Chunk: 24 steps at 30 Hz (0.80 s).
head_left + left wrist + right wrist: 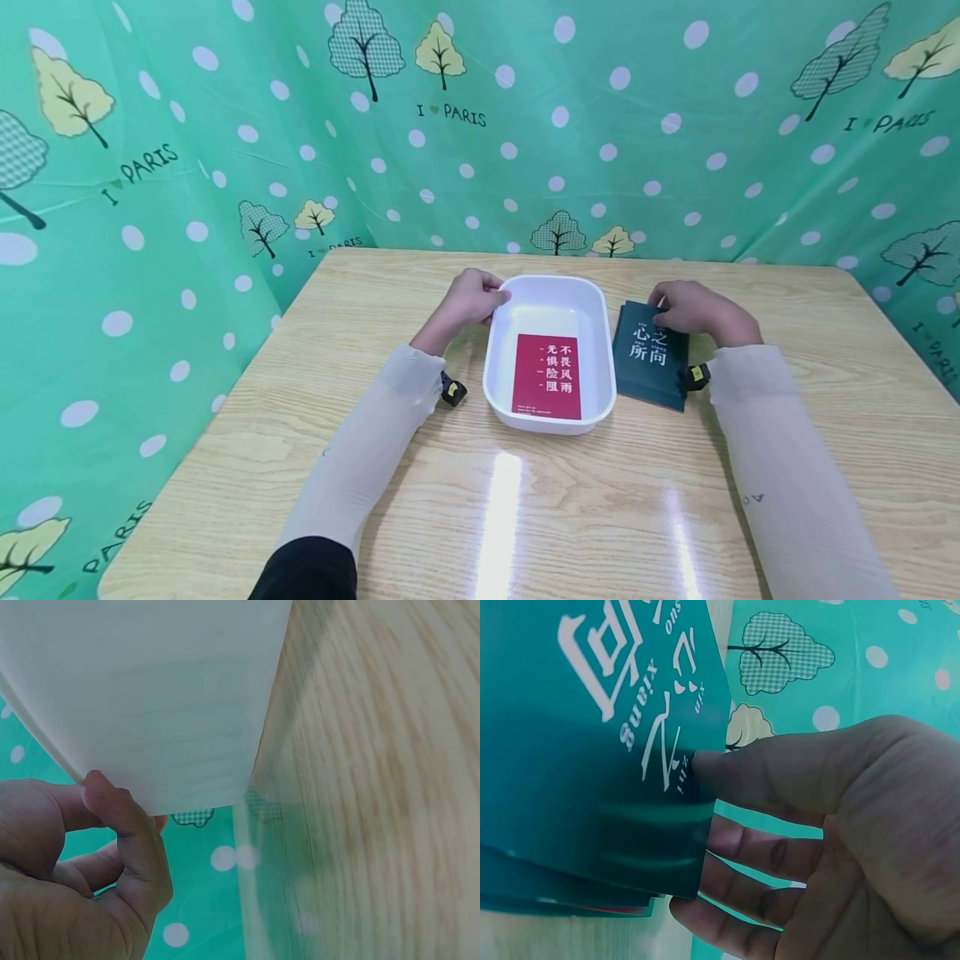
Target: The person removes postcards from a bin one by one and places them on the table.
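A white plastic basin point(551, 300) sits on the table, and a red booklet point(546, 379) with white characters lies flat inside it. At the basin's far left corner my left hand point(472, 297) pinches the rim between thumb and fingers; the left wrist view shows the basin's outer wall point(172, 712) beside that hand point(82, 862). To the right of the basin lie dark green booklets point(648, 367) in a small stack. My right hand point(686, 307) grips the top booklet point(577, 787) by its far right corner, thumb on the cover and fingers beneath. Edges of other booklets show below it.
The wood-grain table point(420, 517) carries bright light reflections near its front. A green patterned cloth point(465, 183) with dots and trees hangs behind the table and along its left and right sides. Each wrist wears a small black camera band point(452, 389).
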### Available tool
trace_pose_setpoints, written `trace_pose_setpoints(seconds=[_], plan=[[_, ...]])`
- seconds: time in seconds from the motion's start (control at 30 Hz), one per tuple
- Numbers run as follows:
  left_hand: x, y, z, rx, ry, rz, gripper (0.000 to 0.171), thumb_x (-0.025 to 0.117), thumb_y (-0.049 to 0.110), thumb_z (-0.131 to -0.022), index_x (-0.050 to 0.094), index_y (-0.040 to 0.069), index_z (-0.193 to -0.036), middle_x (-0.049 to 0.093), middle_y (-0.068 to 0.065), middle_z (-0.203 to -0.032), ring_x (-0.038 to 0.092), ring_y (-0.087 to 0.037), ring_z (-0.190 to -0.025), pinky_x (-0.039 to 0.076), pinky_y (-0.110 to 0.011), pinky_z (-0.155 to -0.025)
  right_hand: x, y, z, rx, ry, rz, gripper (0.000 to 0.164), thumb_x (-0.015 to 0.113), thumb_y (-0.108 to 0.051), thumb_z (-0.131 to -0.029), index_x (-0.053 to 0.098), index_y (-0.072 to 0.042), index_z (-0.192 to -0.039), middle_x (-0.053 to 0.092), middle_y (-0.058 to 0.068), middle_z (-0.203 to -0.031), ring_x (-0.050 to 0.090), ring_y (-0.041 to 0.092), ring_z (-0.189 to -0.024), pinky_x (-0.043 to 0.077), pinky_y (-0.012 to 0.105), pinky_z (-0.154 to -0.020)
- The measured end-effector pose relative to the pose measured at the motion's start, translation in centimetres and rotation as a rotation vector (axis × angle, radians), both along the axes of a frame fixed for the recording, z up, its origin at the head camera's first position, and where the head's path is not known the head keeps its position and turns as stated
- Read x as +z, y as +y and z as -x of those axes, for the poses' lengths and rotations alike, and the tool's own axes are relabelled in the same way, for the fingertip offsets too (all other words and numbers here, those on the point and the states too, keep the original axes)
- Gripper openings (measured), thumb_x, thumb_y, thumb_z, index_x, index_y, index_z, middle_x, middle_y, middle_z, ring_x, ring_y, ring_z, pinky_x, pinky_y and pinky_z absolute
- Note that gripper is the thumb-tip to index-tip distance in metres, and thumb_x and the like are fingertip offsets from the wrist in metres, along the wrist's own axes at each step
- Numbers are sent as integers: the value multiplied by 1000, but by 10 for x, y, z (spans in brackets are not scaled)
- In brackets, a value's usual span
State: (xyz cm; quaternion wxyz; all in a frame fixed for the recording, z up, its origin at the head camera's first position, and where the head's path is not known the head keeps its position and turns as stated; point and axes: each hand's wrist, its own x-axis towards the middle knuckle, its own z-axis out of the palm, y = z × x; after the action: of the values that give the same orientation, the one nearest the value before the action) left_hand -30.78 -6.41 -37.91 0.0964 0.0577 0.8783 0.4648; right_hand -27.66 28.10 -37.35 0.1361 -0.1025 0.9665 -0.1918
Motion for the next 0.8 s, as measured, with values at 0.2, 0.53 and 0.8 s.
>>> trace_pose_setpoints(seconds=[0.2, 0.53, 0.8], plan=[[-1, -1, 0, -4, 10, 4, 26, 63, 21, -97, 65, 2, -115, 66, -9, -89, 63, -18, -64, 56, -25, -54, -2, 0, 1, -5, -2, -8, 27, 57, -5, -94, 57, 8, -117, 58, 29, -112, 58, 35, -91, 51, 50, -81], [1, -1, -2, -13, 17, 8, 26, 63, 21, -97, 65, 2, -114, 66, -10, -89, 61, -16, -60, 56, -26, -54, -3, -3, 1, -17, -8, -28, 28, 55, -6, -94, 57, 8, -119, 59, 28, -112, 58, 33, -89, 51, 50, -80], [1, 0, -2, -3, 10, 6, 25, 62, 22, -97, 65, 2, -114, 66, -10, -91, 63, -18, -64, 56, -26, -54, -4, -4, 0, -8, 11, -24, 27, 56, -6, -94, 57, 7, -118, 59, 29, -112, 59, 34, -88, 52, 49, -78]])
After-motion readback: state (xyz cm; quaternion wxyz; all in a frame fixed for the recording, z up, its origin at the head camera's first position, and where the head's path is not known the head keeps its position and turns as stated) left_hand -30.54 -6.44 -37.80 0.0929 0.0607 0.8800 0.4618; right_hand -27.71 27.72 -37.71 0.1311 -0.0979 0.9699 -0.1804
